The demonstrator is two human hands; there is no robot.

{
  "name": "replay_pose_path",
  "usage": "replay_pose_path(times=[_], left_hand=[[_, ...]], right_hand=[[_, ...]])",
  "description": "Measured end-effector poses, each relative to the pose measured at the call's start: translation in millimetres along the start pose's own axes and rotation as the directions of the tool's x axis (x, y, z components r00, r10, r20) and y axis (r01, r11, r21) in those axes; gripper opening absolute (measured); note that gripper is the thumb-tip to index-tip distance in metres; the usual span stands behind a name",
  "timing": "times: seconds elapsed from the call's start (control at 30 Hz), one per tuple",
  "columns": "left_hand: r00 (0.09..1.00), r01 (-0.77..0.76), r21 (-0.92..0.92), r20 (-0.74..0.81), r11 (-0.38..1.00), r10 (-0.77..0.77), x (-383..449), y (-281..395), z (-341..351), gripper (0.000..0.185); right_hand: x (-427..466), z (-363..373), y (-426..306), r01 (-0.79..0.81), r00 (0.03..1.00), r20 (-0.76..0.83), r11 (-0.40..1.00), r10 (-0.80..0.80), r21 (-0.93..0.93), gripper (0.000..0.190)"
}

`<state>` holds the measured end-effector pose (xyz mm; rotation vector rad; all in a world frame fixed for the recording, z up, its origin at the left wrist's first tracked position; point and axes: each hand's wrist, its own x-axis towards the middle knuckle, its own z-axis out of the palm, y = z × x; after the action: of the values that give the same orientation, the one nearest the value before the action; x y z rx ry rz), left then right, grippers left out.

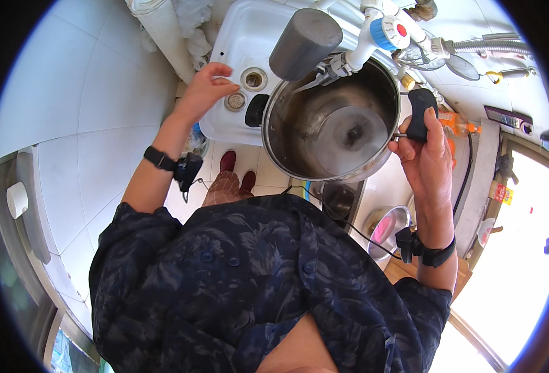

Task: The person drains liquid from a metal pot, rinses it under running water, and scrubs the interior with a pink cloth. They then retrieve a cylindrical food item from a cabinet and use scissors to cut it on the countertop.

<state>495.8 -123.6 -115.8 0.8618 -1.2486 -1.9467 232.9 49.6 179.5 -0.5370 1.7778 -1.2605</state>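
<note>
A large stainless steel pot (298, 161) is tilted under the metal spout (323, 77), and water runs from the spout into it. My right hand (423, 144) grips the black side handle (421, 114) of the pot. The opposite black handle (257, 111) is free, over the white sink (230, 128). My left hand (204, 91) hovers over the left part of the sink with thumb and fingers apart, holding nothing that I can see. Near its fingertips are a round drain opening (254, 80) and a perforated strainer (235, 101).
A grey cylinder (302, 46) and a white pipe with a blue-and-red valve knob (390, 32) stand above the pot. Wire strainers (461, 67) hang on the right wall. An orange bottle (454, 123) and a metal basin (388, 233) are at right. A cable (358, 231) crosses before my body.
</note>
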Motion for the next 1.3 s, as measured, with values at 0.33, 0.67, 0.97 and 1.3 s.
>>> replay_pose_path(times=[0.33, 0.67, 0.97, 1.3], left_hand=[[0.861, 0.504, 0.778, -0.486, 0.375, -0.149, -121, -135, -139, 0.017], [0.792, 0.592, 0.802, -0.561, 0.080, -0.242, -150, -144, -160, 0.020], [0.977, 0.187, 0.953, -0.206, 0.237, 0.059, -149, -179, -199, 0.045], [0.861, 0.497, 0.739, -0.487, 0.455, -0.150, -127, -142, -190, 0.025]], right_hand=[[12, 5, 7, -0.008, 0.999, 0.037, 0.999, 0.006, 0.039, 0.042], [26, -13, 41, -0.024, 1.000, 0.025, 0.966, 0.018, 0.258, 0.036], [24, -21, 62, -0.023, 0.998, 0.063, 0.936, 0.001, 0.352, 0.041], [21, -21, 70, 0.020, 0.996, 0.077, 0.922, -0.054, 0.385, 0.039]])
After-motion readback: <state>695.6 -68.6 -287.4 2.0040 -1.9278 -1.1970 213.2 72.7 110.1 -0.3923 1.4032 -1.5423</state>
